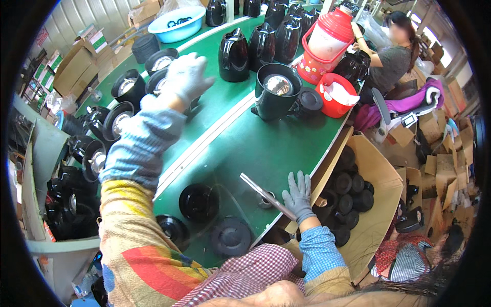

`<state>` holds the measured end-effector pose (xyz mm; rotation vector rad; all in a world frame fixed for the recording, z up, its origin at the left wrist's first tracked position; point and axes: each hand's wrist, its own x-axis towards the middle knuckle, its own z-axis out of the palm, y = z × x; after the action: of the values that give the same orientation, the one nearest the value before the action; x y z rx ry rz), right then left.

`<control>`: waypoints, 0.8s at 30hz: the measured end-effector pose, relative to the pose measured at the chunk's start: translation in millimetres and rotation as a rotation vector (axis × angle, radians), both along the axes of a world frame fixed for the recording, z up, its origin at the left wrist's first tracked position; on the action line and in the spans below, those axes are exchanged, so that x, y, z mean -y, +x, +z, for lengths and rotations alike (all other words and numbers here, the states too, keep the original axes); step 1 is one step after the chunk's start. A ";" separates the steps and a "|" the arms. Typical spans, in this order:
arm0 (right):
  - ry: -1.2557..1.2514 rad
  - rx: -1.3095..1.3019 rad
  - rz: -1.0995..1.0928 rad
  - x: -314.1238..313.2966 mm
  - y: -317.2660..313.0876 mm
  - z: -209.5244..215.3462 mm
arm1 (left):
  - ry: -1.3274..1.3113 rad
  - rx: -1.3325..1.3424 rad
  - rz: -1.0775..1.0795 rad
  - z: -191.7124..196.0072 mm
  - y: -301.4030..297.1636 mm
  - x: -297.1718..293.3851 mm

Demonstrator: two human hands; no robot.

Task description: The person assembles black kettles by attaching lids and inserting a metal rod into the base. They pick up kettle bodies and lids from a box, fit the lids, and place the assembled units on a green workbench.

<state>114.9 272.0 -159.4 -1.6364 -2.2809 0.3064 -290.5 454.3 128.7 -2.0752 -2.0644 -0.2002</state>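
Note:
My left hand (186,77), in a pale grey glove, reaches over the far left of the green bench among black jug bodies (127,87) with shiny silver liners. Its thumb stands apart from the fingers, and I see nothing held. My right hand (298,195), in a grey glove, spreads its fingers at the bench's near edge. Beside its palm runs a slanted metal bar (266,195), with a small metal ring-shaped part (266,199) below it. Ahead stands an open black jug (279,92) with a silver liner, next to a round black lid (309,101).
Black round parts (199,202) lie near me on the bench. A cardboard box (381,176) of black lids adjoins its right edge. Farther off are glossy black jugs (234,55), a red-and-white flask (327,43), a red container (336,97), a blue basin (176,25) and a seated co-worker (391,66).

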 end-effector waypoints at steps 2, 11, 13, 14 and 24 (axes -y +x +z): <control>-0.065 0.029 -0.003 -3.0 -8.1 5.7 | 0.105 -0.218 0.091 -4.6 -38.3 39.0; 0.309 -0.288 -0.043 76.8 37.7 123.9 | 0.180 -0.067 -0.129 -14.2 -50.7 113.3; 0.313 -0.278 -0.058 124.5 76.2 164.4 | 0.240 -0.070 -0.333 14.4 -27.4 154.0; 0.320 -0.285 -0.085 149.4 93.0 178.3 | 0.258 -0.071 -0.438 36.1 -5.1 180.9; 0.108 -0.870 -0.204 320.4 98.0 252.7 | -0.125 0.362 -1.359 60.2 175.8 352.1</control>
<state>212.9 -48.3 93.3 -1.2971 -1.4420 0.6713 -114.7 102.2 188.9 -3.2951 -0.3906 -0.6576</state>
